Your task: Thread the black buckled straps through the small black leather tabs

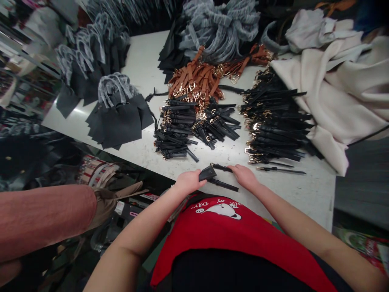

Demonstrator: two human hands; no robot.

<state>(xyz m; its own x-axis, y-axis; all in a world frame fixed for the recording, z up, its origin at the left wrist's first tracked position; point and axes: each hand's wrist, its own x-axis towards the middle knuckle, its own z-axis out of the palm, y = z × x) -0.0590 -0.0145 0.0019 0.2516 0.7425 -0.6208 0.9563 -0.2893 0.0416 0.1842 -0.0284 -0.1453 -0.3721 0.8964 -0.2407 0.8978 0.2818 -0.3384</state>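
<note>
My left hand (pixel 189 181) is closed on a small dark leather piece (pixel 207 173) at the table's near edge. In my right hand (pixel 245 177) the fingers pinch one end of a thin black strap (pixel 222 167), whose other end reaches the leather piece; whether the two are joined I cannot tell. Just below them lies another black strap (pixel 225 185). A single buckled strap (pixel 281 169) rests to the right of my right hand. Beyond my hands are heaps of black straps with gold buckles, one heap (pixel 179 117) on the left and a longer one (pixel 276 121) on the right.
Brown straps (pixel 190 79) with gold hardware lie farther back on the white table (pixel 146 61), before grey wrapped handles (pixel 225 28). Black panels (pixel 118 125) with wrapped handles are stacked at left. Cream material (pixel 337 89) covers the right. Another person's pink sleeve (pixel 45 219) is at left.
</note>
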